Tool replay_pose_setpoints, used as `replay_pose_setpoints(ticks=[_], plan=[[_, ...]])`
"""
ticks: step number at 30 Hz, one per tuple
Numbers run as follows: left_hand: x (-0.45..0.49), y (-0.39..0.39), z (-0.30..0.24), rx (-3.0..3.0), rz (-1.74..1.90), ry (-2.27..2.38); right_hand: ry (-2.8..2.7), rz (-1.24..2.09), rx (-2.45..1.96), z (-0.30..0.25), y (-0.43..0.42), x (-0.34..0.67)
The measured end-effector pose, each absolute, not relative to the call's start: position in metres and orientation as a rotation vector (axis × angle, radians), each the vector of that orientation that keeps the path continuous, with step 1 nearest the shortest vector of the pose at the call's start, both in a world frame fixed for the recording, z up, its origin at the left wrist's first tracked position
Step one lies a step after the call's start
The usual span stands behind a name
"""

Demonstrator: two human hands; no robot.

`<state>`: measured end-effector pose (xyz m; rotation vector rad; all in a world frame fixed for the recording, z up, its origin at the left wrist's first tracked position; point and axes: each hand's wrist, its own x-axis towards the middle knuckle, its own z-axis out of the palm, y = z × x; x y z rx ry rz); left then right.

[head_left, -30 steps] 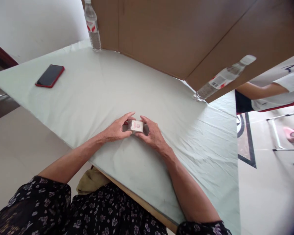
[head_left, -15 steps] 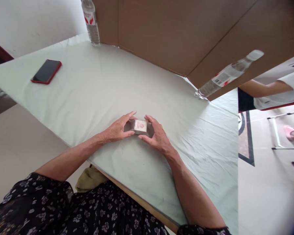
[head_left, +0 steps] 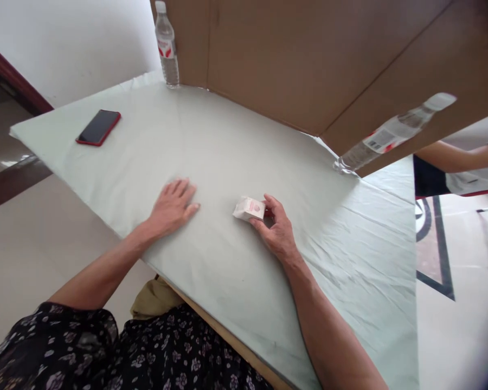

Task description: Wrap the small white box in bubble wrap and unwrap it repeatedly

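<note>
A small white paper-wrapped packet (head_left: 248, 209) with pink print is near the middle of the table. My right hand (head_left: 277, 226) grips its right end between thumb and fingers. What the packet holds inside is hidden. To the left, my left hand (head_left: 173, 207) lies flat on the pale green tablecloth (head_left: 211, 146), fingers stretched out, apart from the packet and holding nothing.
A phone in a red case (head_left: 98, 128) lies at the far left. Brown cardboard panels (head_left: 268, 65) stand along the back. One water bottle (head_left: 167, 49) is at the back left, another (head_left: 390, 135) at the right. Beyond it shows another person's arm (head_left: 459, 156).
My left hand has come off the packet and moved left, flattening on the cloth. My right hand now grips the packet, which is turned somewhat. The whole view has shifted slightly.
</note>
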<state>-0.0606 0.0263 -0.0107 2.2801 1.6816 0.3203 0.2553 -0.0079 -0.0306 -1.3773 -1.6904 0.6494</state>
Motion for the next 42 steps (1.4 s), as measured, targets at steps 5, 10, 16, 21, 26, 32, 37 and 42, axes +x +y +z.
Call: replay_pose_setpoints(ticks=[5,10,16,21,26,32,37,42], plan=[[-0.147,0.004,-0.012,2.151,0.347,2.217,-1.708,0.672,-1.355,-0.026,-0.010,0.243],[-0.136,-0.007,0.009,2.160,0.473,2.075,-1.839,0.687,-1.253,-0.021,0.004,0.218],[-0.045,0.027,0.035,2.159,0.398,1.139,-1.960,0.672,-1.278,-0.024,0.010,0.212],[-0.016,0.041,0.013,1.982,0.512,0.931,-1.957,0.537,-1.247,-0.008,0.006,0.227],[-0.013,0.038,0.000,1.888,0.675,0.933,-2.110,0.402,-1.134,0.014,0.017,0.222],[-0.012,0.040,-0.001,1.920,0.713,0.924,-2.417,0.236,-1.072,0.029,0.027,0.215],[-0.011,0.040,-0.002,1.944,0.707,0.921,-2.535,0.100,-1.052,0.035,0.029,0.213],[-0.011,0.040,0.000,1.950,0.694,0.941,-2.507,-0.024,-1.054,0.031,0.033,0.204]])
